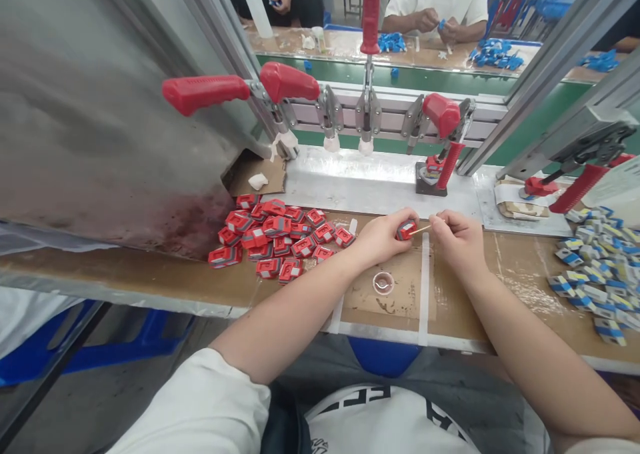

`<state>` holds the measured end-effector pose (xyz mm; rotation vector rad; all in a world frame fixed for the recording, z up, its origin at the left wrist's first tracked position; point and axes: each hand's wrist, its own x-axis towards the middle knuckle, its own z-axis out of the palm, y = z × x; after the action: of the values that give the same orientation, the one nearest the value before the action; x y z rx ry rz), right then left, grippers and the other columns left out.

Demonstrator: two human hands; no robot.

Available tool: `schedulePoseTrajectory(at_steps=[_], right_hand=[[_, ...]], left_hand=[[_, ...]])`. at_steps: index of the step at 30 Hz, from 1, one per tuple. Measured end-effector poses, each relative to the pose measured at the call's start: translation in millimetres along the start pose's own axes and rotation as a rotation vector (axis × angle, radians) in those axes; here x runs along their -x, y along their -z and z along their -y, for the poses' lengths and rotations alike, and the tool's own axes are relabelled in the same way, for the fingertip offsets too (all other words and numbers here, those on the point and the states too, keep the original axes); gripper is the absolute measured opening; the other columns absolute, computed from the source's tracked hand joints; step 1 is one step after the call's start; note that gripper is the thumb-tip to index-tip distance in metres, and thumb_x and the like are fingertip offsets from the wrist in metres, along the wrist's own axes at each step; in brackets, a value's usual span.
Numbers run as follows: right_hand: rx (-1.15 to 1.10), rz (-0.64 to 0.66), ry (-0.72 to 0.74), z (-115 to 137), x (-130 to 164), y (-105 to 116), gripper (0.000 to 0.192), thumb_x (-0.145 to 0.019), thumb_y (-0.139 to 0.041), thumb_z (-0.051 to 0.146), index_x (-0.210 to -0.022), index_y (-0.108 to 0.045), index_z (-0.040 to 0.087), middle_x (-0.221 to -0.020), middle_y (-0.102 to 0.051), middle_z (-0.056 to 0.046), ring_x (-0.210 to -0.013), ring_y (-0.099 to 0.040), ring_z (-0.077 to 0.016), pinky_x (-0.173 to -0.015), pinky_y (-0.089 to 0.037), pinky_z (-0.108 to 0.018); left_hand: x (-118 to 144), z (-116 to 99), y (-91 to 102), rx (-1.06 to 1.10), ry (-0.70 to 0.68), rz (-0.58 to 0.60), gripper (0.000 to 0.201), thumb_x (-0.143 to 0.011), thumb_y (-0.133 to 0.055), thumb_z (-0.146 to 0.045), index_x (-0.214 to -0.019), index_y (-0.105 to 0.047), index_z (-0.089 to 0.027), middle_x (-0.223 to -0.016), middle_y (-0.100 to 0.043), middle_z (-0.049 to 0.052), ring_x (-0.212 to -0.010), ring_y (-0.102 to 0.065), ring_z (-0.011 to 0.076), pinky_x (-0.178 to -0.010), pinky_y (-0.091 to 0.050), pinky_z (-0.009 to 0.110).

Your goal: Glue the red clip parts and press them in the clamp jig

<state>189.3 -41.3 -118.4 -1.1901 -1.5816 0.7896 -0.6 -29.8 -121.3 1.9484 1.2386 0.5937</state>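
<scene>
My left hand [383, 235] grips a small red and grey plastic part [406, 229] above the brown workbench [165, 274]. My right hand [457, 237] pinches a thin wooden stick [421, 229] whose tip touches that part. Just below the hands sits a small round dish [383, 283] on the bench. A heap of several matching red parts [275, 237] lies to the left of my left hand.
A row of red-handled toggle clamps [367, 107] stands behind the hands, one holding a part at a fixture [431, 177]. A pile of blue and white parts [597, 267] lies at the right. A steel sheet [100, 107] rises at the left. Other people work across a green conveyor [440, 81].
</scene>
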Motion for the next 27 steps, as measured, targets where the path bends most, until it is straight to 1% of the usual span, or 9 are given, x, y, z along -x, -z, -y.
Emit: schedulePoseTrajectory(at_steps=[5,16,23,27], right_hand=[[0.03,0.027,-0.052,1.6,-2.0,-2.4,0.042,-0.09,-0.062,0.043,-0.059,-0.047,0.021,-0.056,-0.041,0.004,-0.055,-0.035,-0.011,-0.055,-0.029,-0.026],[0.058,0.075,-0.059,3.4,-2.8,-1.0,0.04,-0.087,-0.063,0.043,-0.058,-0.045,0.021,-0.055,-0.037,0.005,-0.054,-0.033,-0.0105,-0.054,-0.027,-0.026],[0.148,0.005,-0.007,2.3,-5.4,3.7,0.038,-0.086,-0.06,0.035,-0.057,-0.039,0.022,-0.055,-0.034,0.006,-0.053,-0.032,-0.01,-0.052,-0.025,-0.025],[0.238,-0.021,0.091,3.8,-5.6,6.2,0.033,-0.085,-0.059,0.029,-0.057,-0.043,0.021,-0.053,-0.034,0.006,-0.051,-0.03,-0.0093,-0.051,-0.024,-0.025]], left_hand=[[0.6,-2.4,1.2,-0.011,0.006,0.011,0.032,-0.079,-0.064,-0.022,-0.11,-0.063,-0.029,-0.088,-0.069,-0.005,-0.076,-0.061,0.0171,-0.066,-0.039,0.026],[-0.7,-2.1,0.6,-0.03,0.021,0.006,0.032,-0.079,-0.066,-0.024,-0.11,-0.063,-0.03,-0.085,-0.068,-0.005,-0.078,-0.062,0.0178,-0.067,-0.039,0.027],[-0.8,-4.9,1.4,-0.026,0.026,0.0,0.033,-0.077,-0.065,-0.02,-0.109,-0.065,-0.029,-0.085,-0.068,-0.004,-0.078,-0.062,0.0184,-0.07,-0.042,0.027],[-0.4,-6.2,1.3,-0.042,0.027,-0.007,0.034,-0.075,-0.065,-0.02,-0.108,-0.065,-0.029,-0.085,-0.068,-0.004,-0.077,-0.062,0.0186,-0.07,-0.042,0.028]])
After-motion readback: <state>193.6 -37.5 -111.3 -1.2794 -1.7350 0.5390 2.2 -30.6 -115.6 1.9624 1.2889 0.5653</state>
